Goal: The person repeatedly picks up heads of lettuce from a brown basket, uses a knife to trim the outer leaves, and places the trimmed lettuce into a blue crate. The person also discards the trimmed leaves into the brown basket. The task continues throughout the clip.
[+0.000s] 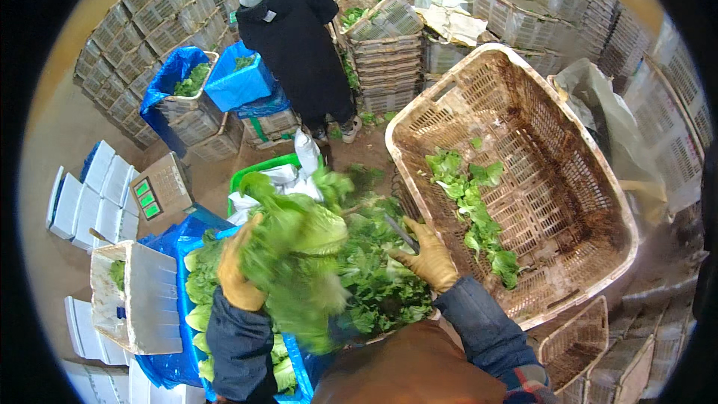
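My left hand (241, 273), in a yellowish glove, grips a leafy head of lettuce (310, 236), its leaves blurred by motion. In my right hand (430, 256), gloved alike, is a knife (402, 232) with a dark blade pointing up and to the left toward the lettuce. Under and between both hands lies a heap of loose green leaves (385, 284). To the left of the heap, lettuce heads (199, 319) are lined up in a container lined with blue plastic (303, 374), partly hidden by my left forearm.
A large, dirty plastic crate (576, 135) with a few leaves (470, 202) stands tilted at right. Ahead is a green crate (243, 173) with white bags. A white foam box (153, 307) sits at left. Farther off, a person in dark clothing (303, 41) stands beside stacked crates (385, 67).
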{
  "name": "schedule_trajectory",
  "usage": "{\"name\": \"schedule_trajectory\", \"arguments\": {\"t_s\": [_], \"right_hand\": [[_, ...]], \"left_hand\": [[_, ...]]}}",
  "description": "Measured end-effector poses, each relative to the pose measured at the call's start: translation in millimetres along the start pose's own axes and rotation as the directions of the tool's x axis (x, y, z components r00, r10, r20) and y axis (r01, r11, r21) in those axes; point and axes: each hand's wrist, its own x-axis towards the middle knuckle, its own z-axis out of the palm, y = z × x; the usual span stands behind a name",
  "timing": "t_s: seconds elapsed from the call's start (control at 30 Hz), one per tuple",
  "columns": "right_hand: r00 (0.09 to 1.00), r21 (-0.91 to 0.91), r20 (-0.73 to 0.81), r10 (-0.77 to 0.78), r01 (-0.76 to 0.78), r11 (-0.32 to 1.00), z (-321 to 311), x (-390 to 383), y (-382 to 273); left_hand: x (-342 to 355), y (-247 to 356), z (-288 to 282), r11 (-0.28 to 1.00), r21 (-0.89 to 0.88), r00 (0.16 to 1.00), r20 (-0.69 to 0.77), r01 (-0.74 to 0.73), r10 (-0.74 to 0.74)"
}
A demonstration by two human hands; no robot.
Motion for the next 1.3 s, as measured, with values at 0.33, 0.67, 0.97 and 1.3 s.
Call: {"name": "schedule_trajectory", "arguments": {"t_s": [0.33, 0.67, 0.97, 1.3], "right_hand": [[0.963, 0.603, 0.269, 0.003, -0.171, 0.779, 23, 6, -87], [0.939, 0.245, -0.17, -0.299, 0.334, 0.91, -34, 6, -96], [0.997, 0.412, 0.074, 0.037, -0.064, 0.909, -54, 22, -90], [0.861, 0.021, -0.009, -0.508, 0.508, 0.861, 38, 20, -133]], "left_hand": [[-155, -67, 109, -0.26, -0.792, 0.606, 0.596, 0.553, -0.526], [-162, -50, 108, 0.093, -0.71, 0.646, 0.569, 0.698, -0.509], [-105, -100, 133, 0.983, -0.16, 0.741, 0.67, 0.095, 0.037], [-105, 31, 72, 0.926, 0.168, 0.914, 0.175, 0.337, -0.365]]}}
